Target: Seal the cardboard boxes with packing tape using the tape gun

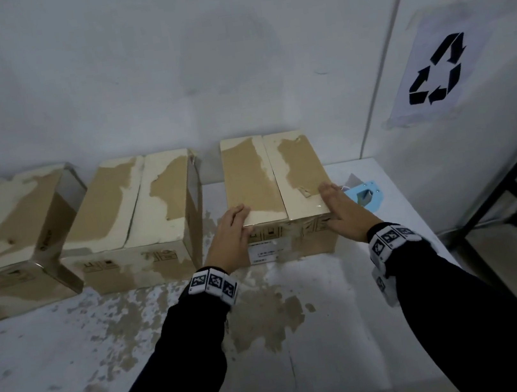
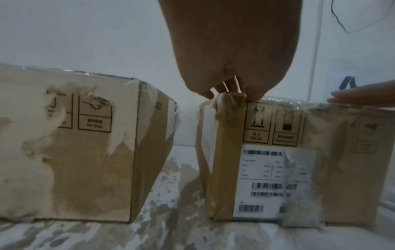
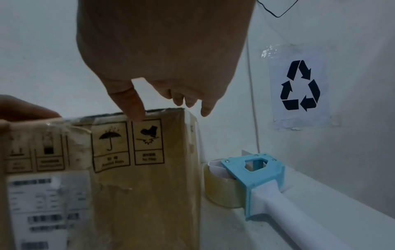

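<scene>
Three worn cardboard boxes stand in a row against the wall. My left hand [image 1: 233, 224] lies flat on the near left corner of the right box [image 1: 276, 176], fingers straight over its top flap. My right hand [image 1: 339, 198] rests open on the box's near right corner. From the left wrist, the fingers [image 2: 230, 88] touch the taped top edge of the right box [image 2: 288, 152]. The right wrist view shows the fingers [image 3: 136, 108] loosely spread above the box [image 3: 138, 169]. A blue and white tape gun [image 3: 256, 175] lies on the table just right of the box, also seen as the tape gun [image 1: 366, 195].
The middle box [image 1: 132, 211] and left box [image 1: 10, 226] sit to the left, with a narrow gap between middle and right boxes. A recycling sign [image 1: 436, 68] hangs on the right wall. A black frame [image 1: 516, 177] stands beyond the table's right edge.
</scene>
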